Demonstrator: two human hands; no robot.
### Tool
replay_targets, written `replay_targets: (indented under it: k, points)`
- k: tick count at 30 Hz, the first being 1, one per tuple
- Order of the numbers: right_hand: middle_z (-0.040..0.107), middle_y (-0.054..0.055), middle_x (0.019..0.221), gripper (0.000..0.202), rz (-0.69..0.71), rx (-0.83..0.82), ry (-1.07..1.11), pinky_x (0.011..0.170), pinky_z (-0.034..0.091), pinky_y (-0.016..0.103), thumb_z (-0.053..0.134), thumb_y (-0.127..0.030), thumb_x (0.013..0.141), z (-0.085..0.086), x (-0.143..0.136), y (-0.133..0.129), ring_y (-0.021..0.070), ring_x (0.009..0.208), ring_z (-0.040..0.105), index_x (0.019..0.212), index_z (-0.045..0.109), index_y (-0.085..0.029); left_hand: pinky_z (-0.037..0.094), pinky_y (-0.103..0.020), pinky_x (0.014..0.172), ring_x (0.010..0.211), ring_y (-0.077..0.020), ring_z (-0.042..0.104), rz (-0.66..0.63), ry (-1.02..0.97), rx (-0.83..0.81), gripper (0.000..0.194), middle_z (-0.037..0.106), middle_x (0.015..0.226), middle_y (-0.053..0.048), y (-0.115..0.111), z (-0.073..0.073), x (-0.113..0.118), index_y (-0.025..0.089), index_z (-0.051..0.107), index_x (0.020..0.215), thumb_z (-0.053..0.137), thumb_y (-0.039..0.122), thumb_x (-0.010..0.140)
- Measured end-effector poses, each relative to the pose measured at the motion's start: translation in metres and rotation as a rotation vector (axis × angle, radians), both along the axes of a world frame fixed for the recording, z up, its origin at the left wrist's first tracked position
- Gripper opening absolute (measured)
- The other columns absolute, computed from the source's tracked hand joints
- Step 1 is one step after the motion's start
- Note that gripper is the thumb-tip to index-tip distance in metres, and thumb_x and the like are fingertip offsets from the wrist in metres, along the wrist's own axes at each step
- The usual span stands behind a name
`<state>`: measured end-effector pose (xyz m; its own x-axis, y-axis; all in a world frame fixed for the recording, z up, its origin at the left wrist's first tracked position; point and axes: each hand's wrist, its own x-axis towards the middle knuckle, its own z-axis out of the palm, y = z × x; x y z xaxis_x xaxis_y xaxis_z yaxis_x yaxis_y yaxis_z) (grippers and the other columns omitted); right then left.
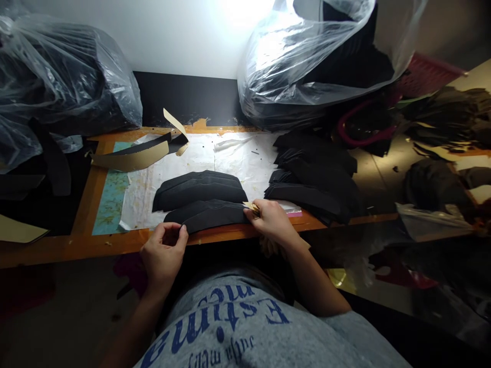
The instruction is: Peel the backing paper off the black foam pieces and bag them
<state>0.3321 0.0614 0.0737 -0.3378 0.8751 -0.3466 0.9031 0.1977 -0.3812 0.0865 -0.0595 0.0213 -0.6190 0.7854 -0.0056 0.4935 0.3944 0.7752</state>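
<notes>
A curved black strip (215,215) lies along the near edge of the paper-covered work board, its two ends in my hands. My left hand (164,250) pinches the left end between thumb and forefinger. At the other end my right hand (270,220) is closed, with a small tan piece (251,206) sticking out of its fingers. Just beyond lie more curved black pieces (201,189), overlapping one another. A larger pile of black pieces (307,174) sits to the right of my right hand.
White paper (192,158) covers much of the orange-edged board (126,248). Tan-backed strips (134,158) lie at its back left. Clear plastic bags, one at left (72,76) and one at right (291,66), stand behind. A pink basket (429,76) is at the far right.
</notes>
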Motion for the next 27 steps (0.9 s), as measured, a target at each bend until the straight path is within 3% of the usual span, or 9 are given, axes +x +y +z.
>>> replay_targets:
  k: [6,12,17,20,23,25,27]
  points:
    - [0.076,0.01,0.103,0.03,0.038,0.051,-0.166,0.063,0.023,0.033,0.053,-0.047,0.106,-0.003,-0.005,-0.005,0.0246,0.088,0.068,0.101,0.067,-0.021,0.048,-0.028,0.065,0.061,-0.0139,0.061,-0.065,0.193,0.032,0.022,0.07,0.077,0.0,0.002,-0.002,-0.001,0.02,0.07,0.089,0.071,0.042,0.089]
    - [0.076,0.007,0.104,0.04,0.049,0.135,-0.246,0.059,0.017,0.033,0.051,-0.063,0.104,-0.005,-0.003,-0.006,0.0236,0.081,0.07,0.111,0.067,-0.026,0.044,-0.028,0.065,0.062,-0.0139,0.057,-0.226,0.48,0.092,0.022,0.064,0.084,-0.002,0.005,0.001,-0.005,0.02,0.069,0.096,0.064,0.042,0.098]
    - [0.076,0.008,0.103,0.051,0.014,0.151,-0.234,0.059,0.017,0.032,0.06,-0.073,0.094,-0.002,0.005,-0.002,0.0252,0.081,0.07,0.109,0.066,-0.024,0.044,-0.035,0.061,0.073,-0.0268,0.063,-0.122,0.651,-0.108,0.069,0.066,0.097,-0.011,0.006,0.012,-0.016,0.014,0.061,0.124,0.077,0.066,0.081]
    - [0.074,0.007,0.11,0.045,0.033,0.168,-0.12,0.059,0.02,0.032,0.06,-0.067,0.098,-0.005,0.01,-0.008,0.0241,0.084,0.07,0.108,0.065,-0.024,0.053,-0.045,0.087,0.103,-0.0339,0.069,-0.369,0.731,0.089,0.049,0.069,0.118,-0.019,0.008,0.013,0.003,0.015,0.06,0.132,0.069,0.045,0.095]
    - [0.071,0.008,0.119,0.04,0.014,0.192,-0.07,0.06,0.023,0.032,0.063,-0.06,0.099,-0.01,0.012,-0.015,0.0238,0.086,0.069,0.107,0.065,-0.022,0.035,-0.052,0.122,0.139,-0.0334,0.057,-0.735,0.752,0.257,0.056,0.06,0.15,-0.018,0.01,0.0,0.035,0.019,0.045,0.156,0.056,0.031,0.103]
    - [0.072,0.008,0.118,0.036,0.007,0.192,-0.047,0.061,0.024,0.032,0.063,-0.056,0.1,-0.012,0.013,-0.018,0.0246,0.088,0.069,0.108,0.065,-0.021,0.025,-0.054,0.128,0.147,-0.0337,0.05,-0.808,0.76,0.218,0.068,0.051,0.16,-0.016,0.009,-0.014,0.049,0.02,0.029,0.166,0.053,0.038,0.105]
    - [0.074,0.007,0.111,0.034,-0.004,0.176,-0.023,0.062,0.025,0.032,0.064,-0.053,0.101,-0.015,0.012,-0.018,0.0256,0.088,0.069,0.114,0.063,-0.022,0.026,-0.054,0.128,0.15,-0.0358,0.046,-0.724,0.759,0.137,0.079,0.043,0.165,-0.019,0.004,-0.028,0.05,0.016,0.016,0.169,0.051,0.046,0.105]
